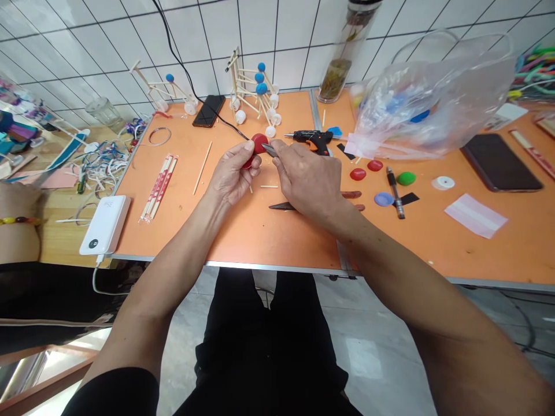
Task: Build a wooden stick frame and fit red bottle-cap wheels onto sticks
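Observation:
My left hand (232, 173) grips a round red plastic piece (259, 143), perhaps a cap, with its fingers wrapped around the lower side. My right hand (307, 180) is shut on a narrow metal tool (269, 149), and the tool's pointed tip touches the red piece. Below that hand, a dark pointed metal blade (281, 205) lies on the orange table (243, 231). It may belong to the held tool, but I cannot tell. A black hot glue gun (313, 140) lies just beyond my right hand.
Stick models with blue balls (251, 92) stand at the far edge, near a black phone (208, 110). A plastic bag (429, 104) sits back right. Wrapped chopsticks (158, 188), a white power bank (104, 225) and a seated person's arm (17, 225) are on the left.

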Demonstrator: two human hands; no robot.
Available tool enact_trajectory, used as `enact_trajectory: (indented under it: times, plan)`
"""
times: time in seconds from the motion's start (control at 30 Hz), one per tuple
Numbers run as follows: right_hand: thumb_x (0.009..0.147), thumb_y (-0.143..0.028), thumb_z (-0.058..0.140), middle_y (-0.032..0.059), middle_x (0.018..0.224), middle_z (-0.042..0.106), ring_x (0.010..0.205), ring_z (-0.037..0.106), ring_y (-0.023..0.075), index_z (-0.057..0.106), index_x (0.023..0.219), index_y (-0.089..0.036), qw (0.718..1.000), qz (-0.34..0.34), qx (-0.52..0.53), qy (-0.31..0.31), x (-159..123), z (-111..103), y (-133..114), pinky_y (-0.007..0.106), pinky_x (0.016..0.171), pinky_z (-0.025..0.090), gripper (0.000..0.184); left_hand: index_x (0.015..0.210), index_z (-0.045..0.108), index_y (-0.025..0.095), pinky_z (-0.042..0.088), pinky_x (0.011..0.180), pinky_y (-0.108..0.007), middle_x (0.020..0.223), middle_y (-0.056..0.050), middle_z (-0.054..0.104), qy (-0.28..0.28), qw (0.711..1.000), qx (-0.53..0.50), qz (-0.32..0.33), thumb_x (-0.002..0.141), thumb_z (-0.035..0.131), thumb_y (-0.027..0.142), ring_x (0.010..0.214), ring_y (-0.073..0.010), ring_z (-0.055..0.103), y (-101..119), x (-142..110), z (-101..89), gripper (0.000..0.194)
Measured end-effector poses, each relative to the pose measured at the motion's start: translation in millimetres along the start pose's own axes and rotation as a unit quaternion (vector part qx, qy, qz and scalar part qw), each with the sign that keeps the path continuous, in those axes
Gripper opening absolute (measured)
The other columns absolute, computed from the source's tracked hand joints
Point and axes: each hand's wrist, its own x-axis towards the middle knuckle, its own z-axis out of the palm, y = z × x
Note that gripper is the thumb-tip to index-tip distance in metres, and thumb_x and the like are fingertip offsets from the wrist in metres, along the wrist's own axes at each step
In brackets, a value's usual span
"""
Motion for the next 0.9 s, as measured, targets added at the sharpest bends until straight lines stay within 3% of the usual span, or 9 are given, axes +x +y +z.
enact_trajectory:
  times: [0.27,0.43,0.67,0.8,0.9]
  plan:
    - [0.125,-0.024,0.028,0.0196,0.144,0.08,0.114,0.076,0.0352,0.054,0.184,-0.025,1.0,-0.003,0.001,0.005,-1,-1,0,0.039,0.084,0.048,0.065,0.092,0.08,0.017,0.049,0.053,-0.015,0.076,0.002,0.071,-0.001,1.0,0.003,0.005,0.116,0.082,0.03,0.059,-0.0032,0.06,1,-1,2.1,0.028]
    - [0.125,-0.021,0.027,0.017,0.147,0.082,0.115,0.078,0.0342,0.054,0.185,-0.025,1.0,-0.003,-0.007,0.003,-3,-5,-1,0.039,0.08,0.046,0.066,0.084,0.079,0.019,0.047,0.053,-0.017,0.07,0.003,0.067,0.002,1.0,0.016,0.015,0.11,0.091,0.034,0.056,-0.0044,0.059,1,-4,3.7,0.032]
    - [0.124,-0.021,0.033,0.0185,0.145,0.082,0.115,0.079,0.0349,0.059,0.181,-0.023,1.0,0.003,0.018,0.001,-2,-4,-2,0.04,0.081,0.046,0.062,0.08,0.083,0.02,0.045,0.055,-0.02,0.062,0.004,0.062,-0.031,0.992,0.077,0.1,0.103,0.099,0.04,0.054,-0.0064,0.055,-6,2,-5.3,0.033]
    - [0.121,-0.026,0.045,0.0159,0.125,0.085,0.107,0.076,0.0342,0.08,0.149,-0.021,0.988,-0.006,0.149,0.04,4,7,8,0.04,0.084,0.047,0.045,0.08,0.084,0.022,0.043,0.056,-0.025,0.061,0.004,0.062,-0.043,0.972,0.16,0.169,0.097,0.101,0.056,0.053,-0.0082,0.052,-9,5,-10.3,0.041]
    - [0.117,-0.027,0.053,0.0072,0.097,0.079,0.088,0.069,0.0275,0.086,0.121,-0.021,0.955,-0.022,0.29,0.052,11,12,16,0.038,0.08,0.044,0.033,0.08,0.085,0.023,0.042,0.056,-0.028,0.06,0.003,0.062,-0.046,0.956,0.204,0.207,0.094,0.099,0.069,0.054,-0.0107,0.053,-8,4,-11.6,0.05]
